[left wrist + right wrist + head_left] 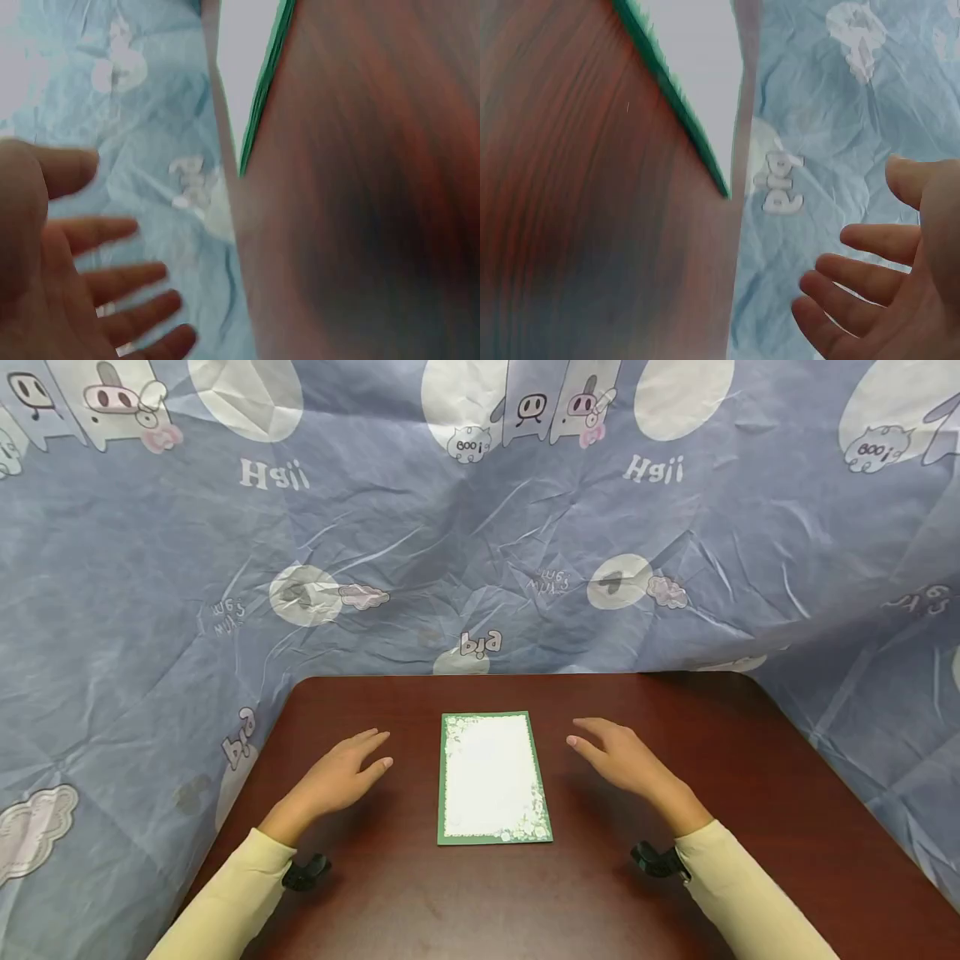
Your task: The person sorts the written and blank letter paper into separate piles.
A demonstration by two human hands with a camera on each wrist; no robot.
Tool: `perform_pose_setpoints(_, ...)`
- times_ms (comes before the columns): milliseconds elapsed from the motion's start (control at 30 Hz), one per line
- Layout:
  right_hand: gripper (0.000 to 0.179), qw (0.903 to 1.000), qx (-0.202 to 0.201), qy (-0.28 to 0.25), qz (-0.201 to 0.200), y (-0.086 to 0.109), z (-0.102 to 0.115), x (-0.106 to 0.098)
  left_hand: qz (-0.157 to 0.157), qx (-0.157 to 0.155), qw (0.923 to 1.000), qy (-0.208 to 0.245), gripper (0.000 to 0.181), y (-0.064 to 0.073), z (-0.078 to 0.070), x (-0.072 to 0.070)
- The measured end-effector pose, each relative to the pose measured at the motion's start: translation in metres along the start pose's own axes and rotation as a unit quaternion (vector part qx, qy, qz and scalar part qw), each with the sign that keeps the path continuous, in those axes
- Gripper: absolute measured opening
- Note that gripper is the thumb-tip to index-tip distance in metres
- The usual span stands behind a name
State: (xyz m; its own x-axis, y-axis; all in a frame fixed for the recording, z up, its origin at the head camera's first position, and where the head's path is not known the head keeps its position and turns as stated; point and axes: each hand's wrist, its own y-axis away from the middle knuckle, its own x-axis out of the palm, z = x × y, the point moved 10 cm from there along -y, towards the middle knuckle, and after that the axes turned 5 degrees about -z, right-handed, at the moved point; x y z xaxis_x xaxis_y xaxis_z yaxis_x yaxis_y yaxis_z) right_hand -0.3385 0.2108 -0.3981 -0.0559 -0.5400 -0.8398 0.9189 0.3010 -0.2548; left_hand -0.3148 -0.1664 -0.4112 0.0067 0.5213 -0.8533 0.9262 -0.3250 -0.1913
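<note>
A white sheet of paper with a green floral border [491, 777] lies on the dark reddish-brown table [480, 902], between the two hands. To its left, the left hand [341, 777] is held apart from it, fingers extended and nothing in them. The right hand [622, 758] is on the other side, also apart from the paper, its fingers loosely extended and holding nothing. Both wrist views show spread fingers, with the paper's green edge [264, 82] well away from the left hand. In the right wrist view the paper's corner [705, 112] points toward the table's edge.
A wrinkled blue cloth [480, 527] printed with cartoon figures hangs behind the table and down its sides. Dark wrist straps [306, 872] sit at the cuffs of pale yellow sleeves [232, 893]. The table's far corners are rounded.
</note>
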Motion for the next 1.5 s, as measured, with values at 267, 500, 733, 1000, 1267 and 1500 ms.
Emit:
perform_pose_setpoints(267, 0.058, 0.9960, 0.015, -0.041, 0.078, 0.004, 0.010, 0.045, 0.029, -0.079, 0.9894, 0.118, 0.050, -0.005, -0.006, 0.038)
perform_pose_setpoints(500, 0.061, 0.9917, 0.027, -0.082, 0.095, 0.008, 0.017, 0.072, 0.057, -0.108, 0.9589, 0.256, 0.057, -0.006, -0.024, 0.076)
perform_pose_setpoints(733, 0.059, 0.9921, 0.027, -0.078, 0.095, 0.013, 0.021, 0.082, 0.070, -0.119, 0.9532, 0.269, 0.057, -0.003, -0.033, 0.093)
perform_pose_setpoints(1000, 0.060, 0.9934, 0.028, -0.057, 0.096, 0.016, 0.025, 0.084, 0.062, -0.100, 0.9677, 0.223, 0.052, 0.001, -0.039, 0.092)
perform_pose_setpoints(1267, 0.051, 0.9969, 0.011, -0.066, 0.040, 0.016, 0.028, 0.075, 0.003, -0.081, 0.9739, 0.212, 0.046, 0.000, -0.041, 0.087)
perform_pose_setpoints(1500, 0.037, 0.9773, 0.062, -0.198, -0.042, 0.017, 0.014, 0.073, -0.067, -0.074, 0.9560, 0.276, 0.053, 0.003, -0.039, 0.091)
